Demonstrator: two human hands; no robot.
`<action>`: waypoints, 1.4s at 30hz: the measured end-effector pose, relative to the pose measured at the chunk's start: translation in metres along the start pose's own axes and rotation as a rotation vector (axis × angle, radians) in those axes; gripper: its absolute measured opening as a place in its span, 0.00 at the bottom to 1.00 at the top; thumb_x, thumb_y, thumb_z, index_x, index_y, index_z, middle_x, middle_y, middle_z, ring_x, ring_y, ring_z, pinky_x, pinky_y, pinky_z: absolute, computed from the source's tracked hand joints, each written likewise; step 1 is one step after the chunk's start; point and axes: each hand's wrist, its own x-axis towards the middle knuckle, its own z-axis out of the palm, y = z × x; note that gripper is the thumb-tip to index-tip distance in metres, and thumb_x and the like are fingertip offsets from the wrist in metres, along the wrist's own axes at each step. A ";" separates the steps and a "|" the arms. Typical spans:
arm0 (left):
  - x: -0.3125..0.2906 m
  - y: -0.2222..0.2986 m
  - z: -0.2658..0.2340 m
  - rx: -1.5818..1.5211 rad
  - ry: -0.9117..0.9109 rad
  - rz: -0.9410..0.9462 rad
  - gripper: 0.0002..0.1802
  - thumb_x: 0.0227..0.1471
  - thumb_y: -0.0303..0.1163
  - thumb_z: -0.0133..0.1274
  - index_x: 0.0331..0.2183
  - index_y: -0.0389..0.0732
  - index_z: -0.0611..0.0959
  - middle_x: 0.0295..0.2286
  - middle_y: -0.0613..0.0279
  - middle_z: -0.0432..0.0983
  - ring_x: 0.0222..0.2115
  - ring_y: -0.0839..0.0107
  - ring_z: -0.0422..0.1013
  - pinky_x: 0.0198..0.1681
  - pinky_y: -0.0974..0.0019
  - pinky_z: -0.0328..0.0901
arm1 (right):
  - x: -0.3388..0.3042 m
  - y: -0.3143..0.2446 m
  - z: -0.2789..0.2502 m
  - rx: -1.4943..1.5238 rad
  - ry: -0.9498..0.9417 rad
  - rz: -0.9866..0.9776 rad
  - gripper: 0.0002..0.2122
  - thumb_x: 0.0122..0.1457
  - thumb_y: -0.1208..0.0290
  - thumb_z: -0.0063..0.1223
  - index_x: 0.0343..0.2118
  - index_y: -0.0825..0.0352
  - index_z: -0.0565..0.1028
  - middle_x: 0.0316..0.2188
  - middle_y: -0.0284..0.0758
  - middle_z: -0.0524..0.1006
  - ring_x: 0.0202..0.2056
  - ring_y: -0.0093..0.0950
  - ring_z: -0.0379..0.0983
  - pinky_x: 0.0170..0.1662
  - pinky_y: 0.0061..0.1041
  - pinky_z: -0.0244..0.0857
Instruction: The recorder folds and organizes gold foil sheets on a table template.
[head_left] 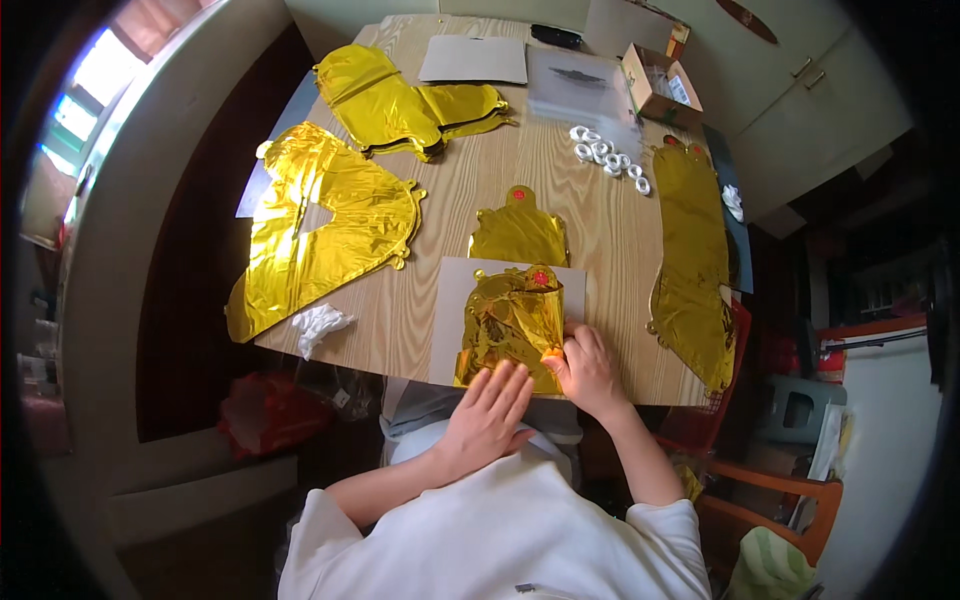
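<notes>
A flat gold foil balloon [497, 325] with a red round mark on its tab lies folded over a pale sheet [447, 310] at the table's near edge. My right hand [592, 372] is closed on the balloon's right edge, thumb and fingers pinching the foil. Fingers stretched out together, my left hand [484, 415] lies at the balloon's near edge and seems to touch it; it holds nothing. Just beyond the sheet is another flat gold foil balloon [518, 238], also with a red mark on its tab.
Larger flat gold foil balloons lie at the left [325, 225], far left [385, 105] and right [690, 250]. Several white rings [603, 153] sit near an open cardboard box [665, 88]. Crumpled white tissue [322, 327] rests at the left front edge. A wooden chair [780, 485] stands lower right.
</notes>
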 end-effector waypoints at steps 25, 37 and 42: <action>-0.004 -0.026 -0.006 0.091 -0.035 -0.059 0.48 0.41 0.65 0.55 0.62 0.62 0.63 0.61 0.42 0.53 0.61 0.35 0.48 0.63 0.41 0.47 | -0.011 -0.005 0.001 0.190 0.135 0.057 0.29 0.58 0.57 0.57 0.56 0.71 0.63 0.60 0.52 0.59 0.59 0.49 0.60 0.59 0.42 0.57; -0.004 -0.026 -0.003 0.117 -0.040 -0.058 0.50 0.40 0.64 0.57 0.63 0.63 0.61 0.61 0.43 0.53 0.61 0.35 0.49 0.62 0.41 0.48 | -0.024 -0.025 0.003 0.051 0.036 0.160 0.43 0.52 0.57 0.63 0.64 0.71 0.51 0.63 0.50 0.53 0.62 0.48 0.54 0.62 0.42 0.53; -0.004 -0.027 -0.005 0.098 -0.055 -0.061 0.50 0.40 0.65 0.57 0.63 0.63 0.61 0.61 0.43 0.53 0.61 0.36 0.49 0.63 0.41 0.48 | -0.023 -0.022 -0.002 0.085 0.090 0.154 0.37 0.53 0.68 0.61 0.64 0.70 0.54 0.62 0.46 0.57 0.59 0.45 0.60 0.59 0.38 0.59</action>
